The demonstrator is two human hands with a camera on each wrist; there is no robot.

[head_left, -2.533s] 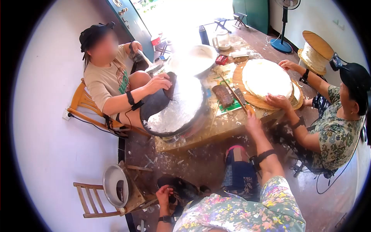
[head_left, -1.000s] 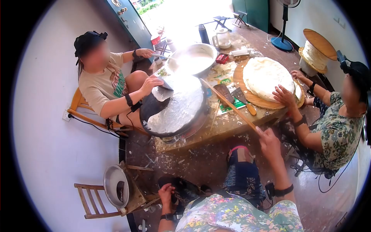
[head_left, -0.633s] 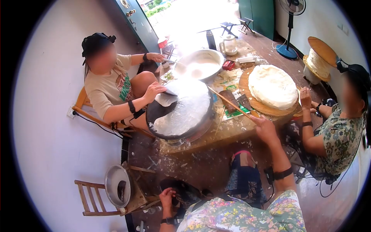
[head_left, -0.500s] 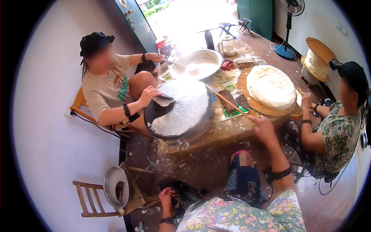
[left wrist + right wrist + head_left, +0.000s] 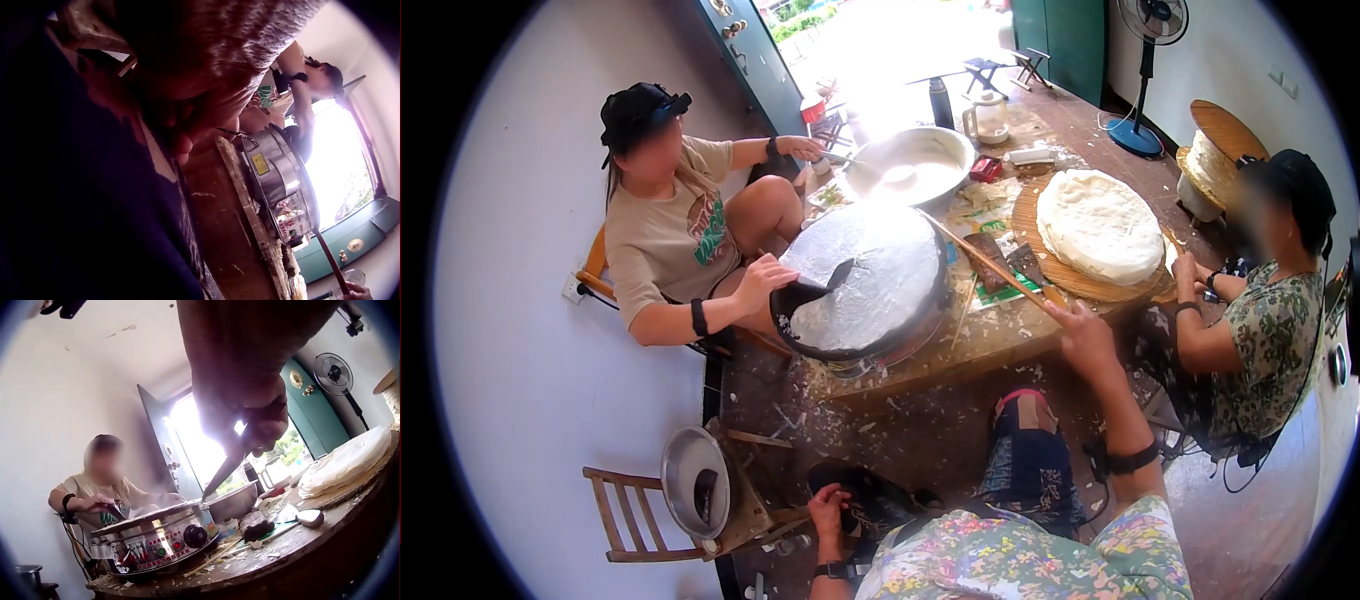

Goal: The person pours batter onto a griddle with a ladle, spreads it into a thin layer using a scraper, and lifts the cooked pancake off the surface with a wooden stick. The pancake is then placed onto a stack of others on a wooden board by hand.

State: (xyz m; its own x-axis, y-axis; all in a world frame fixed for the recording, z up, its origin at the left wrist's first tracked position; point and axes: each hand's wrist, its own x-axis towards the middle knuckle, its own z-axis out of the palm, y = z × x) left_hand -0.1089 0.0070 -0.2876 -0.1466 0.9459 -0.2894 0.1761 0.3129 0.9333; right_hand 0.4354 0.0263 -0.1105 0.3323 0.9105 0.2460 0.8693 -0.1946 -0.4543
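Observation:
My right hand [image 5: 1088,340] grips a long wooden stick [image 5: 990,262], whose far tip reaches the right rim of the round griddle [image 5: 870,290]. White batter covers most of the griddle, with a dark bare patch at its left. The right wrist view shows the same hand [image 5: 240,394] curled round the stick [image 5: 225,475] above the griddle's side [image 5: 156,544]. My left hand [image 5: 830,508] lies by my leg, fingers loosely curled, holding nothing; it looms dark in the left wrist view [image 5: 206,81]. Across the griddle, a seated person's hand [image 5: 762,285] holds a dark scraper at the batter.
Behind the griddle stands a basin of white batter [image 5: 945,150]. White round sheets [image 5: 1100,225] are stacked on a woven board [image 5: 1025,215]. A brown block [image 5: 983,262] and a wooden-handled scraper [image 5: 1027,264] lie beside the stick. Another person [image 5: 1260,320] sits at right; a chair holds a basin [image 5: 670,470].
My right hand first drew back, then brought the stick's tip to the griddle rim. The opposite person's scraper hand has moved left and down. The person at right has drawn their hands away from the sheets.

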